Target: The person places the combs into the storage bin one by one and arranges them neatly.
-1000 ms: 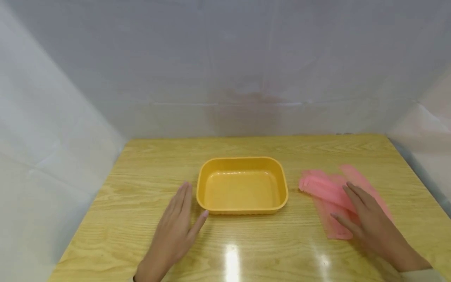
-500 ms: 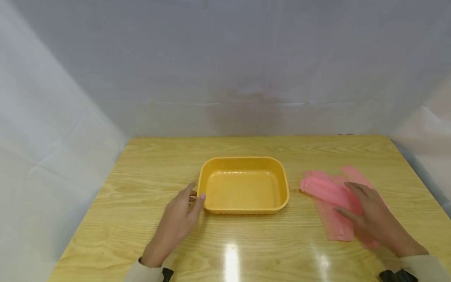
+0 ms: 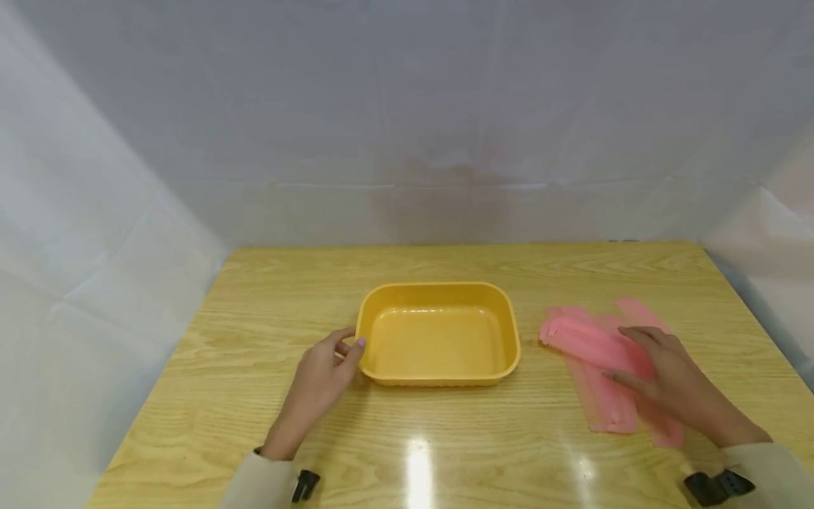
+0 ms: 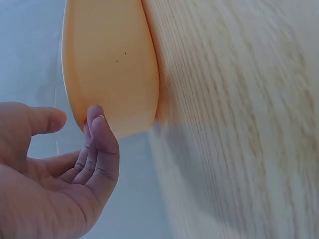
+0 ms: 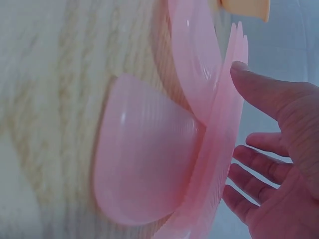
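My left hand [image 3: 321, 375] is at the left end of a yellow rectangular plastic basin [image 3: 439, 382]. Its bent fingers [image 4: 102, 137] lie at the outer wall, while the thumb stands apart from them, its tip close to the rim. To the right, several pink translucent plastic combs [image 3: 581, 343] lie crossed over one another. Over the top comb reaches my right hand [image 3: 677, 385], thumb toward the near side and fingers toward the far side. In the right wrist view the thumb and fingertips are spread along that comb [image 5: 224, 124]; part of the pile is hidden under the hand.
Under everything is a light wood-grain table [image 3: 273, 297], with pale sheeting [image 3: 407, 141] behind it and on both sides. The basin stands near the middle, the combs to its right. Light reflects off the table's near part.
My left hand has gone from flat to bent fingers and moved up to the basin's left rim. Under my right hand, a lower comb has shifted toward the near side; the basin stays put.
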`<control>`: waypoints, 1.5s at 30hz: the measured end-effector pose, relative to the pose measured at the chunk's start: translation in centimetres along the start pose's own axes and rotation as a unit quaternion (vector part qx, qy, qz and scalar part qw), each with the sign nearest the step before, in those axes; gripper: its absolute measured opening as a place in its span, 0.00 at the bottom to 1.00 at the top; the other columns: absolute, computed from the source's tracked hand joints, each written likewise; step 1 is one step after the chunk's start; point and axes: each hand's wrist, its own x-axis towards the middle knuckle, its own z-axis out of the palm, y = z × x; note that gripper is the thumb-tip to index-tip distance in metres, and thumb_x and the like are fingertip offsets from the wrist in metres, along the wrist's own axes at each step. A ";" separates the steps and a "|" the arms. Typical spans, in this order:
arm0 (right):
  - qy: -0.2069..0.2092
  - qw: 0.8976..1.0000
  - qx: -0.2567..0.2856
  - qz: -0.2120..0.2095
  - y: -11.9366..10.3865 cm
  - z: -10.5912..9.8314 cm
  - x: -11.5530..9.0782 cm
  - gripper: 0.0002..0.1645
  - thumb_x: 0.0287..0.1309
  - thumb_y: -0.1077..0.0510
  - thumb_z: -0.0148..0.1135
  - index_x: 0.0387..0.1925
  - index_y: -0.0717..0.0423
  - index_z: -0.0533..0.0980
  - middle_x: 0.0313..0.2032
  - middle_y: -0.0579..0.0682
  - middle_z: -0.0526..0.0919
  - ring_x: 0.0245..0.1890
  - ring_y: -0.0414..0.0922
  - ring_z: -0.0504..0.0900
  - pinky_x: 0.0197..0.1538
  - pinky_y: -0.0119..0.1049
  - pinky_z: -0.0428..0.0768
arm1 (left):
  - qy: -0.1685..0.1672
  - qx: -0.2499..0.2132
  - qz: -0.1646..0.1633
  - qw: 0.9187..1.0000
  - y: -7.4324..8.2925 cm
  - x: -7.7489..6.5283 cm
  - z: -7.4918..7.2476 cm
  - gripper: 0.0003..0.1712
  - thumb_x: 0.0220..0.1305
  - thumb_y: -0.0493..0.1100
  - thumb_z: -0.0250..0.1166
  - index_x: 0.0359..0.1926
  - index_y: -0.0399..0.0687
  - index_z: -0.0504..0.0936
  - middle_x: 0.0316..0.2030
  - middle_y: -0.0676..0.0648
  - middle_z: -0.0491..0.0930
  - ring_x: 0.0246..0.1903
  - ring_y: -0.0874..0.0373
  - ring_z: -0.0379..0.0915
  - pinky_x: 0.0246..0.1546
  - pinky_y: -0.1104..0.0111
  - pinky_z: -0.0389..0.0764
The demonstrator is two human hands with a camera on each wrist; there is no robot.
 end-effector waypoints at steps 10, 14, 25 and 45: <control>-0.008 1.000 -0.008 -0.002 0.4 -0.1 0.4 0.40 0.47 0.59 0.81 0.57 0.76 0.73 0.51 0.72 0.76 0.50 0.68 0.74 0.45 0.65 0.79 | -0.018 -0.063 -0.033 0.997 -0.2 0.5 0.2 0.27 0.76 0.42 0.59 0.67 0.28 0.70 0.33 0.43 0.80 0.24 0.52 0.82 0.18 0.71 0.79; -0.006 1.000 -0.005 -0.009 0.6 0.0 0.5 0.37 0.47 0.60 0.80 0.55 0.75 0.74 0.49 0.70 0.77 0.49 0.66 0.75 0.44 0.63 0.79 | -0.021 -0.089 -0.042 0.995 -0.2 0.5 0.3 0.26 0.75 0.39 0.59 0.67 0.27 0.70 0.32 0.41 0.80 0.23 0.53 0.81 0.20 0.68 0.84; -0.040 0.999 -0.005 0.003 0.5 -0.4 0.4 0.35 0.52 0.58 0.78 0.56 0.74 0.74 0.51 0.70 0.75 0.48 0.64 0.76 0.42 0.59 0.82 | -0.045 -0.215 -0.069 0.973 0.1 0.4 0.5 0.26 0.74 0.33 0.58 0.68 0.26 0.67 0.37 0.34 0.77 0.25 0.50 0.84 0.31 0.63 0.91; -0.059 0.997 0.049 0.000 -0.4 -2.1 1.8 0.35 0.58 0.56 0.75 0.61 0.69 0.72 0.56 0.66 0.73 0.49 0.59 0.74 0.39 0.44 0.83 | -0.051 -0.250 -0.069 0.964 0.1 0.2 0.9 0.26 0.74 0.31 0.58 0.68 0.26 0.68 0.38 0.34 0.77 0.25 0.48 0.84 0.32 0.63 0.91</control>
